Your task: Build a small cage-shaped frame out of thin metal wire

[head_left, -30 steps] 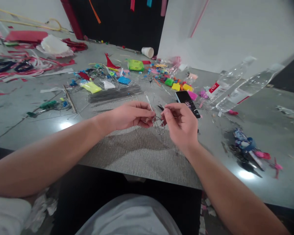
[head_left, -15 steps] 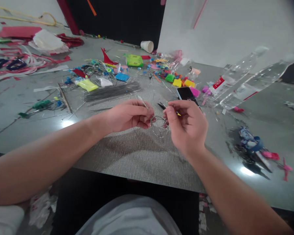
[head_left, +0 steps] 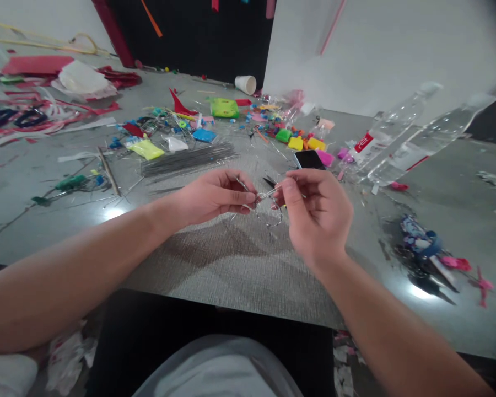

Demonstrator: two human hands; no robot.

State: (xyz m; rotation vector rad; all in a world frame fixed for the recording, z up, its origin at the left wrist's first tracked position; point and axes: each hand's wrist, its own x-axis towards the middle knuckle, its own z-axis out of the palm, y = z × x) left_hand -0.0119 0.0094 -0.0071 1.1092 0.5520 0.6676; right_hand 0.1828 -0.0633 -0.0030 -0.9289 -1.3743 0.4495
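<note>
Between my hands, above the table, is a thin silvery wire [head_left: 275, 224] bent into twisted loops. My left hand [head_left: 225, 194] pinches one side of it between thumb and fingers. A strand runs across from there to my right hand [head_left: 314, 207], whose thumb and forefinger are closed on the wire's end. Part of the loop is hidden behind the fingers. Just past my hands lie a dark pointed tool [head_left: 269, 181], partly covered, and a phone [head_left: 309, 159]. A bundle of straight grey wires [head_left: 188, 160] rests beyond my left hand.
Two clear plastic bottles [head_left: 427, 143] stand tilted in view at the right. Colourful clay packets [head_left: 146, 148] and scraps spread over the back of the table. Scissors [head_left: 440, 270] lie at the right, with a blue item by them. A white cup [head_left: 245, 85] lies at the back.
The wire loop has turned and its shape between my hands differs, with a strand now stretched across. Both hands stay in nearly the same place. The view has shifted slightly.
</note>
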